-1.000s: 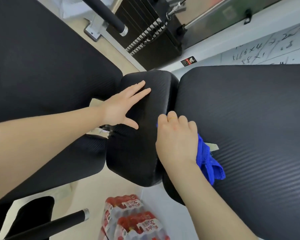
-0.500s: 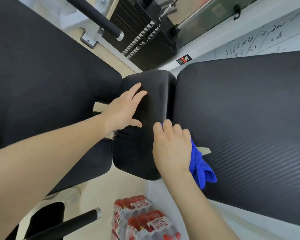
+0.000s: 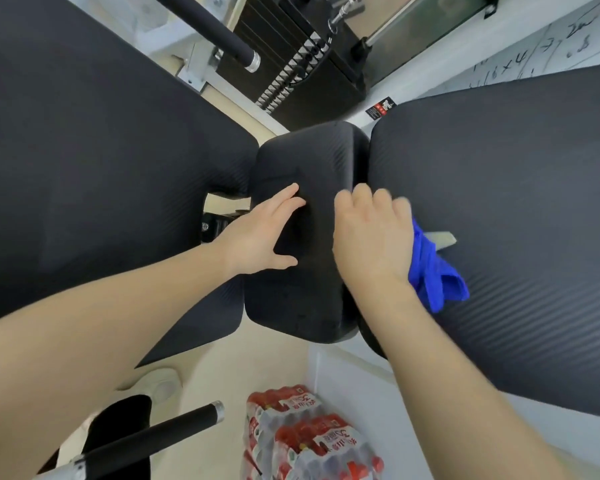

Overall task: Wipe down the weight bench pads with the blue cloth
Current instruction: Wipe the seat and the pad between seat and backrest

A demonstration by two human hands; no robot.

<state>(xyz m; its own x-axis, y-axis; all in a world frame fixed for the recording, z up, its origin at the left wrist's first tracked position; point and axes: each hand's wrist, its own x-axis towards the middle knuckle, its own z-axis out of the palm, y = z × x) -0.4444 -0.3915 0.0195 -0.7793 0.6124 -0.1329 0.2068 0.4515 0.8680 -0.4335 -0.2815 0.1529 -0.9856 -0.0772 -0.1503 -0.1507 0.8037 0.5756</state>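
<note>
Black ribbed pad (image 3: 302, 244); crumpled blue cloth (image 3: 433, 271) under right hand (image 3: 371, 237).

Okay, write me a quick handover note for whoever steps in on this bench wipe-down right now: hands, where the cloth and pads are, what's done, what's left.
Left hand: open, fingers flat on the small middle pad, steadying it.
Right hand: curled over the blue cloth, working at the gap between the small middle pad and the large right pad. Most of the cloth hangs out past the wrist onto the right pad.
Large left pad: untouched by either hand now.
Done: cannot tell from the surfaces; no wet streaks visible.
Left: judging by position, finish the gap and middle pad, then check both large pads.
</note>
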